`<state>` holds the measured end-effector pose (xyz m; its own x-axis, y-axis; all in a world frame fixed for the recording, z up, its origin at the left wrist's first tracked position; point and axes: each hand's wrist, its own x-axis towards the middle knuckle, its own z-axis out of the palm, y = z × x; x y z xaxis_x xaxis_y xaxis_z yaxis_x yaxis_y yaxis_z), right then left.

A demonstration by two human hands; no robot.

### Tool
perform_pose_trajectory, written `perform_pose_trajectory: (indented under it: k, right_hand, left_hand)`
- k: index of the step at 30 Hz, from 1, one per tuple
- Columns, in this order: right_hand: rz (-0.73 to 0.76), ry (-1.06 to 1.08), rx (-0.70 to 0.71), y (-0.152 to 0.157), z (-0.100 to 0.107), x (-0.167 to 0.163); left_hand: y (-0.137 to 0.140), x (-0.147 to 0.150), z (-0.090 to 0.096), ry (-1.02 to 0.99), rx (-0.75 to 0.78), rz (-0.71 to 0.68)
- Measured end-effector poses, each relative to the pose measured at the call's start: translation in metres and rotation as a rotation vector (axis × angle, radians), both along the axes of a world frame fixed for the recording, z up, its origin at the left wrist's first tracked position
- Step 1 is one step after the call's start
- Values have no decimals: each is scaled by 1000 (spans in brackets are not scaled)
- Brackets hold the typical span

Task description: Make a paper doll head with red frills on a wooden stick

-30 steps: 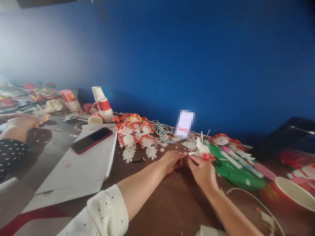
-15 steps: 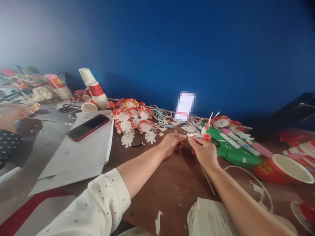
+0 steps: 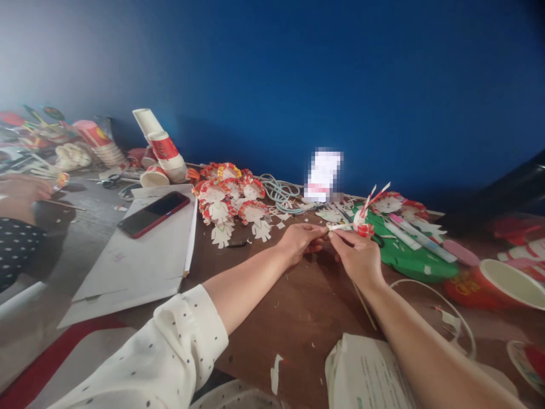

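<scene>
Over the brown table, my left hand (image 3: 300, 243) and my right hand (image 3: 358, 258) meet fingertip to fingertip, both closed in a pinch. A narrow white paper strip (image 3: 342, 226) runs from the fingertips to a small red-and-white paper figure (image 3: 363, 226). Two long upright pieces stick up from the figure; whether it is joined to the strip, I cannot tell. From beneath my right hand a thin stick (image 3: 364, 305) slants down toward me. Left of my hands lie several paper dolls (image 3: 254, 213) with frilled red-and-white headpieces.
A phone (image 3: 153, 214) rests on a white board (image 3: 131, 272) at left. Paper cups (image 3: 165, 149) lean behind it. Pens (image 3: 419, 241) lie on green material (image 3: 398, 264); a red cup (image 3: 472, 287) is at right. Another person's hand (image 3: 25, 187) works at far left.
The view has shifted slightly, so most things sit a little higher in it. My hands keep their pinch on the paper strip; otherwise little differs.
</scene>
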<state>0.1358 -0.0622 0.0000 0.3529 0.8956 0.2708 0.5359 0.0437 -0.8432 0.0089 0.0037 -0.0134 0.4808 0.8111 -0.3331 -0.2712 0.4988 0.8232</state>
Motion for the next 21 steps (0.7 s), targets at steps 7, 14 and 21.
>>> perform_pose_trajectory:
  k: [7,14,21]
  right_hand:
    - [50,-249,191,5,-17,8]
    - [59,-497,191,4,-20,11]
    - [78,-553,120,2,-15,10]
  left_hand:
    - [0,0,0,2,-19,36]
    - [-1,0,2,38,-18,43]
    - [-2,1,4,90,-10,56]
